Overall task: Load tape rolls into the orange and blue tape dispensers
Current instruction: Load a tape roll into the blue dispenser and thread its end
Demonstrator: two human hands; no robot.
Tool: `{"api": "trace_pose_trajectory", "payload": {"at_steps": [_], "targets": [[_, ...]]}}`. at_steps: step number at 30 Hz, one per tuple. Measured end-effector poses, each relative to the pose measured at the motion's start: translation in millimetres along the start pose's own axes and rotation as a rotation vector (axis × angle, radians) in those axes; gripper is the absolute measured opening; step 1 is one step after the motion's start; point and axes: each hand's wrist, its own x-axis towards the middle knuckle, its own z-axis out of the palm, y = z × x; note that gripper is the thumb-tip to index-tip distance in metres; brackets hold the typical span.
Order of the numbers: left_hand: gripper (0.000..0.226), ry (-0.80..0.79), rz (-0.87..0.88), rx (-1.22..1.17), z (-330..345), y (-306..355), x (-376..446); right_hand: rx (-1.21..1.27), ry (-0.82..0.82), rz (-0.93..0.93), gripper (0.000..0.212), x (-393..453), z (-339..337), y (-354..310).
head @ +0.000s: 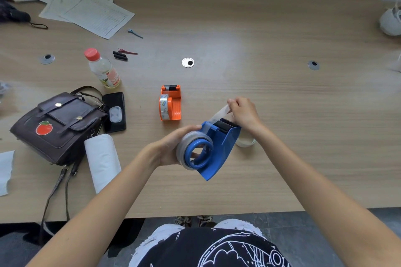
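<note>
My left hand grips the blue tape dispenser above the table, fingers wrapped around the clear tape roll mounted on its blue hub. My right hand pinches the free end of the tape strip, which runs taut from the roll over the black cutter head. The orange tape dispenser lies on the table beyond, holding a clear roll. Another clear tape roll rests on the table, partly hidden behind the blue dispenser.
A brown bag, black phone, white paper roll and red-capped bottle crowd the left side. Papers lie far left. The table's front edge runs just below my forearms.
</note>
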Motion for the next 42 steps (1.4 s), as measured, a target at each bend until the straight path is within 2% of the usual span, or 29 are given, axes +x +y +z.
{"api": "trace_pose_trajectory", "payload": {"at_steps": [3, 7, 11, 15, 19, 28, 32, 42], "targets": [[0.034, 0.043, 0.025, 0.05, 6.0, -1.7, 1.0, 0.1, -0.05, 0.031, 0.03, -0.2, -5.1, -1.0], [0.03, 0.079, 0.045, 0.056, 7.6, -8.1, 0.6, 0.157, -0.077, 0.009, 0.031, 0.9, -17.0, 1.0], [0.032, 0.099, 0.058, 0.056, 6.2, -8.0, -1.8, 0.164, -0.035, -0.05, 0.029, -11.0, -26.1, -7.9], [0.024, 0.072, 0.115, 0.006, 2.5, -5.8, -5.1, 0.258, -0.052, -0.01, 0.027, -25.8, -32.3, -11.9], [0.026, 0.049, 0.155, -0.038, 0.5, -5.6, -7.3, 0.232, 0.056, -0.019, 0.021, -41.8, -30.4, -11.6], [0.041, 0.092, 0.159, -0.093, 1.7, -7.4, -5.2, 0.229, 0.096, -0.113, 0.023, -69.5, -23.8, -15.8], [0.038, 0.094, 0.148, -0.114, 4.1, -7.5, -6.0, 0.155, 0.113, -0.14, 0.034, -77.9, -17.1, -14.4], [0.036, 0.085, 0.117, -0.094, 2.3, -12.7, -8.5, -0.008, 0.21, -0.188, 0.026, -70.6, -15.1, -17.0]]}}
